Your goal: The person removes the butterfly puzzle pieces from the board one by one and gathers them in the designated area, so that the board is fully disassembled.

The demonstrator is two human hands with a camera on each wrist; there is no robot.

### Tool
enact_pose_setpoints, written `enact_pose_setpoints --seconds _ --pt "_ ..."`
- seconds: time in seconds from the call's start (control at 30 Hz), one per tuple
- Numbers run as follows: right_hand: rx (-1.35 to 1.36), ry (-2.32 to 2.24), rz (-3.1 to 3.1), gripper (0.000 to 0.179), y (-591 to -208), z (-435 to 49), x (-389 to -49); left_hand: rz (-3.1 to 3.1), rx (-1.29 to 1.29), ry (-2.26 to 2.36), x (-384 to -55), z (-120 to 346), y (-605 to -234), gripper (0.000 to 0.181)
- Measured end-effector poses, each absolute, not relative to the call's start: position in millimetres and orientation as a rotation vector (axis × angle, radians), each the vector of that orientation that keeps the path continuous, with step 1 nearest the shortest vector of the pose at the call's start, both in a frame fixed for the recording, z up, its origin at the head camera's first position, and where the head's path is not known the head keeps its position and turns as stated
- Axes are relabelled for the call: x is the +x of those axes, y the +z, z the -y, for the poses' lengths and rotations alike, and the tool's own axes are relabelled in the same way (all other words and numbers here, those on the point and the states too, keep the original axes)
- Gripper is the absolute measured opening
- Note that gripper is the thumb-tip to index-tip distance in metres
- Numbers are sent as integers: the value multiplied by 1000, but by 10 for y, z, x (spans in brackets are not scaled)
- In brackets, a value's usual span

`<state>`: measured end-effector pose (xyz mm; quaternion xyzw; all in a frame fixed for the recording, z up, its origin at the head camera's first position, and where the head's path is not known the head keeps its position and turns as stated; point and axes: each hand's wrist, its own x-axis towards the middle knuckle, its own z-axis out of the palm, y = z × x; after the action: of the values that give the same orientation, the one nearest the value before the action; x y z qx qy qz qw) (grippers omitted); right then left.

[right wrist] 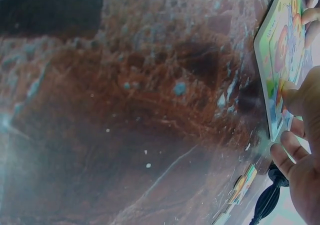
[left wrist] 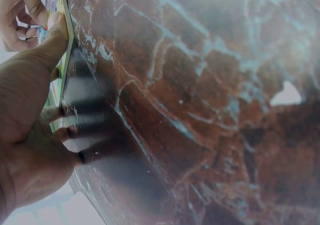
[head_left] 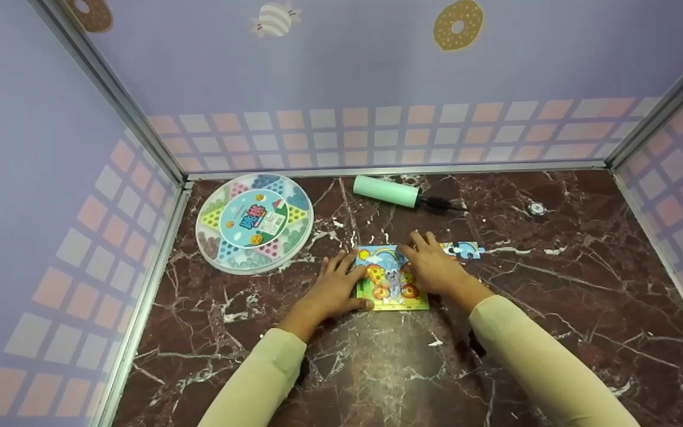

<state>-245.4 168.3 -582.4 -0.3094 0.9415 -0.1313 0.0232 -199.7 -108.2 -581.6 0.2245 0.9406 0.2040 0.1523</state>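
Note:
A square picture jigsaw puzzle lies flat on the marble-patterned surface, showing a grey animal with yellow and orange butterfly wings. My left hand holds its left side, thumb over the lower corner and fingers spread along the edge. At the upper right, my right hand grips the puzzle, its thumb on the picture and fingers bent over the edge. That hand covers part of the picture. Joined loose puzzle pieces lie just beyond my right hand.
A round, clear-lidded board game box lies at the back left. Behind the puzzle is a mint-green hand pump with a black nozzle end. A small round white object sits at the back right. Purple patterned walls enclose three sides.

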Motion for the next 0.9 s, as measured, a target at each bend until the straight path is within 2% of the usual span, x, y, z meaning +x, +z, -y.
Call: enact_pose_setpoints --seconds 0.9 --pt "-1055 -415 -2870 42 -5826 -1777 -2487 -2689 636 566 -1997 1085 -5823 70"
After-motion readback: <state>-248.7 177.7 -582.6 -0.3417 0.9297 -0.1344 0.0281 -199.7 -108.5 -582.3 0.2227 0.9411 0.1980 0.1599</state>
